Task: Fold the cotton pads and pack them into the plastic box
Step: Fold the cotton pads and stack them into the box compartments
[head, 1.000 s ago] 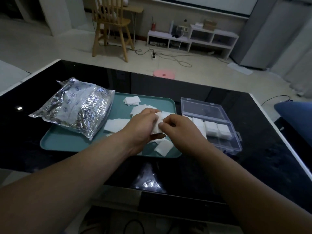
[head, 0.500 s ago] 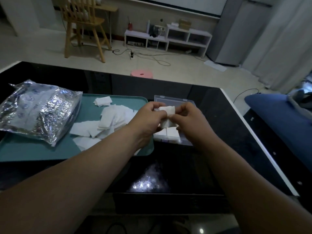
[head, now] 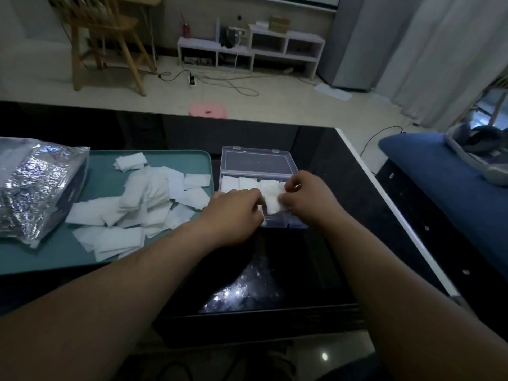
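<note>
A clear plastic box [head: 258, 160] stands open on the black table, its lid tipped back. Folded white pads [head: 239, 183] fill its far row. My left hand [head: 236, 213] and my right hand [head: 308, 198] meet over the box's near half and both pinch one folded cotton pad [head: 272, 200], holding it low inside the box. Several loose unfolded pads [head: 143, 202] lie heaped on the teal tray [head: 176, 156] to the left.
A crinkled silver plastic bag [head: 33, 188] lies on the tray's left end. The table's right edge [head: 384, 193] runs close to the box, with a blue cushion [head: 439, 166] beyond it. A wooden chair, white shelf and pink stool stand on the floor behind.
Both hands carried the folded pad from above the tray rightward and lowered it into the box. The camera view swung right as well.
</note>
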### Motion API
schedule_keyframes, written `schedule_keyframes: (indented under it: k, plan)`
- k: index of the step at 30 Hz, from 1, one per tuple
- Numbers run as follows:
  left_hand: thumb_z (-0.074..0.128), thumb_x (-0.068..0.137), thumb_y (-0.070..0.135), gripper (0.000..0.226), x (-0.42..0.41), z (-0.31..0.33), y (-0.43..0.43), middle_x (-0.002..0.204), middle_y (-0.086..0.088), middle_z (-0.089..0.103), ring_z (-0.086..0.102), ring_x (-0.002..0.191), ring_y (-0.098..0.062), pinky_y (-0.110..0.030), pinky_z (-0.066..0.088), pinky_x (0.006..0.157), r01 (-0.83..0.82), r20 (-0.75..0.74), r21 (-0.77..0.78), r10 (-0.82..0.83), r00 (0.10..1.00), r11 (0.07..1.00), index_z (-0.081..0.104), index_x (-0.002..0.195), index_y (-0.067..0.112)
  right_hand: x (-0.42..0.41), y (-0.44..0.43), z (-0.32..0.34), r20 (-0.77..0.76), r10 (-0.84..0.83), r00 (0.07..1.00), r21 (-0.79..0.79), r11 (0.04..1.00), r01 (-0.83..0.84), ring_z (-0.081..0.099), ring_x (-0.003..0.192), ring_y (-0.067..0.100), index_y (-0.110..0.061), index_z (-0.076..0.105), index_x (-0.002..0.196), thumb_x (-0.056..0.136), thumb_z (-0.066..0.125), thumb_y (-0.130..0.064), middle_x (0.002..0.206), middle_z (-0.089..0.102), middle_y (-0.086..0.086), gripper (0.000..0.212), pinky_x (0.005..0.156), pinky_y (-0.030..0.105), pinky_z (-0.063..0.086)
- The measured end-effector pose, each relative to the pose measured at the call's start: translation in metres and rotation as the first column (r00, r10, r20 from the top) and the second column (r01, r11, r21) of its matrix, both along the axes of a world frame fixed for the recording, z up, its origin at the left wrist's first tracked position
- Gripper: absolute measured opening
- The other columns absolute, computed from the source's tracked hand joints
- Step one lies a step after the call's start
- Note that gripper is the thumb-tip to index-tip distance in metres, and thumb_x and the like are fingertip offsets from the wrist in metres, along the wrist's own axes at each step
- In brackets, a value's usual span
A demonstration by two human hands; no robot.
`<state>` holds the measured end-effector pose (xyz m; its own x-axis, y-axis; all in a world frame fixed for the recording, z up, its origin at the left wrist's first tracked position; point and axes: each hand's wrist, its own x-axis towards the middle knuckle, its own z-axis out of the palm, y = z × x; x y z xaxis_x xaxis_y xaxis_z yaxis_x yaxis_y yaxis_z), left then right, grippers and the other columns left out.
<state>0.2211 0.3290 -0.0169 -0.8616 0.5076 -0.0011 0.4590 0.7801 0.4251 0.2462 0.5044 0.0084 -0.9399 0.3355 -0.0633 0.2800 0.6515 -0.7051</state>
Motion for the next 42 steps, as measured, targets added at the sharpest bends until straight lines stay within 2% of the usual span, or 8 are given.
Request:
schedule_keyframes:
  k: [9, 14, 17, 23, 29, 36, 39, 42]
  plan:
    - [0.045, 0.097, 0.033, 0.036, -0.002, -0.009, 0.001, 0.123, 0.001, 0.065, 0.057, 0.114, -0.025, -0.046, 0.04, 0.102, 0.012, -0.047, -0.012, -0.012, 0.999, 1.0, 0.052, 0.132, 0.027, -0.006, -0.006, -0.014, 0.103, 0.027, 0.994, 0.197, 0.979, -0.046, 0.064, 0.086, 0.021, -0.017, 0.062, 0.094, 0.085, 0.067, -0.011, 0.089, 0.062, -0.002, 0.012, 0.076, 0.039, 0.058]
    - [0.04, 0.102, 0.04, 0.036, -0.004, -0.013, -0.001, 0.13, 0.001, 0.059, 0.054, 0.121, -0.024, -0.047, 0.036, 0.106, 0.039, -0.067, -0.062, -0.043, 0.997, 0.997, 0.054, 0.134, 0.031, -0.007, -0.014, -0.02, 0.156, 0.043, 0.987, 0.394, 0.914, -0.102, 0.054, 0.074, 0.021, -0.01, 0.053, 0.098, 0.093, 0.054, -0.011, 0.091, 0.059, 0.005, 0.005, 0.056, 0.029, 0.038]
    - [0.039, 0.102, 0.038, 0.036, -0.004, -0.012, -0.001, 0.127, 0.001, 0.058, 0.053, 0.121, -0.023, -0.047, 0.035, 0.107, 0.062, -0.059, -0.065, -0.066, 0.996, 0.996, 0.055, 0.133, 0.035, -0.004, -0.014, -0.022, 0.112, 0.039, 0.993, 0.452, 0.888, -0.085, 0.053, 0.074, 0.023, -0.013, 0.043, 0.103, 0.094, 0.055, -0.008, 0.084, 0.051, 0.001, 0.016, 0.057, 0.032, 0.038]
    - [0.032, 0.105, 0.046, 0.04, -0.001, -0.013, 0.0, 0.12, 0.002, 0.049, 0.047, 0.117, -0.023, -0.047, 0.031, 0.106, 0.122, -0.088, -0.157, -0.136, 0.987, 0.98, 0.055, 0.137, 0.044, -0.008, -0.012, -0.026, 0.127, 0.086, 0.988, 0.556, 0.819, -0.143, 0.058, 0.083, 0.022, -0.013, 0.069, 0.103, 0.094, 0.057, -0.014, 0.101, 0.068, 0.006, 0.015, 0.069, 0.03, 0.047]
    - [0.035, 0.103, 0.043, 0.038, -0.001, -0.006, -0.007, 0.117, 0.002, 0.051, 0.047, 0.118, -0.023, -0.046, 0.034, 0.104, 0.107, -0.159, -0.072, -0.117, 0.98, 0.992, 0.06, 0.131, 0.039, -0.01, -0.014, -0.021, -0.011, 0.095, 0.995, 0.468, 0.88, -0.079, 0.065, 0.08, 0.02, -0.014, 0.072, 0.089, 0.094, 0.058, -0.015, 0.09, 0.069, 0.002, 0.015, 0.076, 0.041, 0.061]
    - [0.051, 0.094, 0.023, 0.028, -0.01, 0.022, -0.079, 0.113, -0.002, 0.06, 0.054, 0.111, -0.028, -0.047, 0.045, 0.095, -0.01, -0.268, 0.148, 0.05, 0.962, 0.989, 0.069, 0.116, 0.028, -0.022, -0.068, 0.009, -0.173, 0.251, 0.952, 0.213, 0.954, -0.212, 0.062, 0.079, 0.007, -0.021, 0.07, 0.09, 0.098, 0.061, -0.026, 0.086, 0.069, -0.008, 0.013, 0.065, 0.028, 0.048]
    - [0.052, 0.092, 0.005, 0.033, -0.02, 0.026, -0.131, 0.113, -0.005, 0.06, 0.056, 0.109, -0.025, -0.037, 0.043, 0.094, -0.106, -0.209, 0.24, 0.158, 0.965, 0.965, 0.07, 0.115, 0.02, -0.028, -0.104, 0.021, -0.199, 0.324, 0.925, 0.185, 0.939, -0.289, 0.059, 0.077, 0.003, -0.021, 0.07, 0.091, 0.1, 0.06, -0.026, 0.082, 0.067, -0.011, 0.014, 0.061, 0.023, 0.04]
    - [0.05, 0.094, -0.001, 0.036, -0.022, 0.025, -0.187, 0.115, -0.002, 0.059, 0.058, 0.102, -0.019, -0.027, 0.038, 0.084, -0.269, -0.111, 0.276, 0.308, 0.945, 0.923, 0.07, 0.116, 0.019, -0.035, -0.142, 0.023, -0.172, 0.402, 0.899, 0.112, 0.915, -0.387, 0.065, 0.081, 0.011, -0.018, 0.071, 0.096, 0.103, 0.058, -0.027, 0.087, 0.07, -0.009, 0.017, 0.07, 0.031, 0.053]
